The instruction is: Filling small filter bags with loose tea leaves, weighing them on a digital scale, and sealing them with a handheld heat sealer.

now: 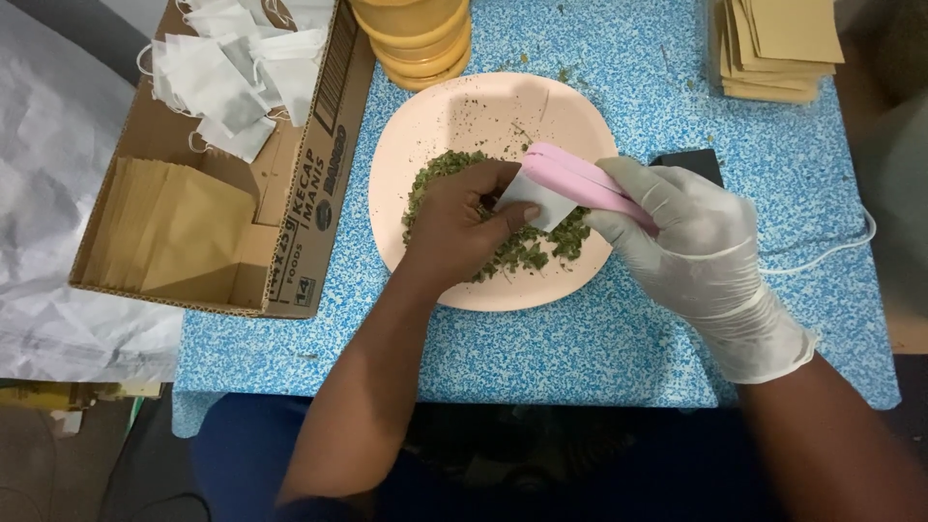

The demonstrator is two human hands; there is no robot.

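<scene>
A pale pink plate (454, 116) sits on the blue speckled table, with a heap of dried green leaves (527, 249) on it. My bare left hand (459, 227) rests over the leaves and pinches a small white filter bag (539, 198) by its edge. My right hand (691, 242), in a white glove, holds a pink scoop (580, 182) whose tip meets the mouth of the bag. Part of the leaf heap is hidden under my left hand.
A cardboard box (290, 261) at the left holds white filter bags (237, 68) and brown paper sachets (174, 227). Stacked yellow lids (420, 43) stand behind the plate. More brown sachets (778, 48) lie at the far right. A black device (691, 162) with a white cable (831, 251) lies beside my right hand.
</scene>
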